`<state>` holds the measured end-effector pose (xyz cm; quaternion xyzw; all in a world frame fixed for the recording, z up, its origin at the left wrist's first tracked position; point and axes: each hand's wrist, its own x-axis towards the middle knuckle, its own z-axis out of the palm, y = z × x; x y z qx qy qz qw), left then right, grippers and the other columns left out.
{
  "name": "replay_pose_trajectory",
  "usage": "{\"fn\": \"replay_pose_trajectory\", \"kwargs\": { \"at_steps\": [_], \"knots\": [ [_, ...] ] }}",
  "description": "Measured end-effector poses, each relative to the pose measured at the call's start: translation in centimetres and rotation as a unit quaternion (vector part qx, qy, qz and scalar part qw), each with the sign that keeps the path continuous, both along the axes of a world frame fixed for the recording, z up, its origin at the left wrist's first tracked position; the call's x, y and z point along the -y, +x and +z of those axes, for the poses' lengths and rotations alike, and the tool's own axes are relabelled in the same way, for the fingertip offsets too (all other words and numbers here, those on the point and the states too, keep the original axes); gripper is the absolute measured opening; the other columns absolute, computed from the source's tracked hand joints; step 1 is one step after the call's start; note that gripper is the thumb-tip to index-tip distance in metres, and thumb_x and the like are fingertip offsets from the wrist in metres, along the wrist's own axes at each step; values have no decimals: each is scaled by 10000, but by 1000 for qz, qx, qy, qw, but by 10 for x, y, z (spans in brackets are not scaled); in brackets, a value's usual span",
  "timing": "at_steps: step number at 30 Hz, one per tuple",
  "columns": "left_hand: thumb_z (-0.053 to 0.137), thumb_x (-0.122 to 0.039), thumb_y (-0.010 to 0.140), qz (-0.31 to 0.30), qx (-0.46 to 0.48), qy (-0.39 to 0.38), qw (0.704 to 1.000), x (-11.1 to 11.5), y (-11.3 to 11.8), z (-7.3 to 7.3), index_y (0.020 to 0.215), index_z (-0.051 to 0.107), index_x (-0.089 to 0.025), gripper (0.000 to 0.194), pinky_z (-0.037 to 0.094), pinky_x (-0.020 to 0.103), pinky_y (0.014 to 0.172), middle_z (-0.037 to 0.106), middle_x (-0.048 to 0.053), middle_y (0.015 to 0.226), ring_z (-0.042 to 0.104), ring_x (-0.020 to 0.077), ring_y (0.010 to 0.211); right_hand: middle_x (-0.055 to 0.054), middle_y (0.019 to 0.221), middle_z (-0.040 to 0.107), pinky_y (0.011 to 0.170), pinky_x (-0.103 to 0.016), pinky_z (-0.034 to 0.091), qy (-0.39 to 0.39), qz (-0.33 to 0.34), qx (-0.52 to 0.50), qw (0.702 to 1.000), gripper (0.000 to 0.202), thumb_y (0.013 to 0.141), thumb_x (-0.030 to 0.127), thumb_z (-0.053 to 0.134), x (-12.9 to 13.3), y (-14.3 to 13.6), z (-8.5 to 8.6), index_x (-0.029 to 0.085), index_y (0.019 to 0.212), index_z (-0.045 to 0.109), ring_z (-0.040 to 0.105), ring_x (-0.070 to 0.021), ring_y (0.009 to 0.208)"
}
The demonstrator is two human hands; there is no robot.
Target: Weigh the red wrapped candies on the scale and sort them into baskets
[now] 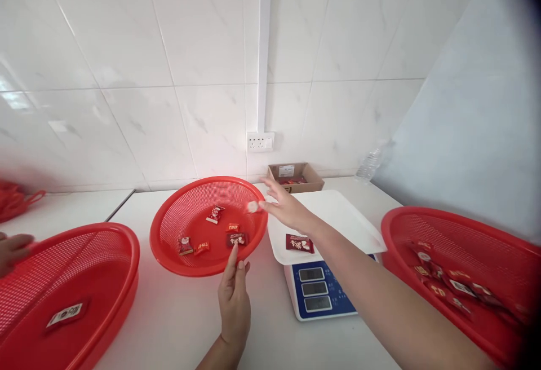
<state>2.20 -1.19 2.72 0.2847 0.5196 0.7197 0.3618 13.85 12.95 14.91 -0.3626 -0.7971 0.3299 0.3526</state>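
A round red mesh basket with several small wrapped candies in it is tilted above the white table. My left hand grips its near rim, thumb and fingers closed at the edge, close to a dark red candy packet. Over the basket's right rim, my right hand has its fingers spread. A blurred small wrapped candy is at its fingertips, above the basket's inside. Beneath the right forearm, a digital scale carries a white tray holding one dark red packet.
At the left, another red basket holds one packet, with another person's hand over it. A red basket of several candies stands right. Behind are a cardboard box, a clear plastic bottle and the tiled wall.
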Motion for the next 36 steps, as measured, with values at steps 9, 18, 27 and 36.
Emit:
{"fn": "replay_pose_trajectory", "kwargs": {
  "at_steps": [9,18,27,36],
  "knots": [
    [552,-466,857,-2,7,-32,999,1,-1,4,1298,528,-295,474,343,389,1087,421,27,1460,494,236,1248,-66,1197,597,885,-372,433,-65,-14,334,940,396,763,207,526,30,66,-28,246,1150,604,559,-267,1079],
    [542,-499,849,-20,-26,-49,998,4,2,3,1324,501,-290,521,332,383,1086,422,39,1458,467,251,1272,-75,1131,575,837,-348,482,-46,-81,90,992,259,773,260,570,22,31,-19,238,1028,608,574,-208,1003],
    [548,-524,822,-6,-92,-72,993,1,-1,12,1330,455,-365,540,339,492,1058,521,24,1357,561,279,1155,-51,1373,455,1072,-432,328,115,-82,68,988,421,846,336,549,43,84,0,296,1264,514,408,-210,1278],
    [577,-519,791,-32,-87,-54,994,-5,6,4,1237,550,-305,495,506,480,901,648,46,1154,661,248,923,-82,1279,560,902,-381,462,-163,-264,377,873,432,790,309,561,46,282,-21,254,1218,579,562,-278,1112]
  ]
}}
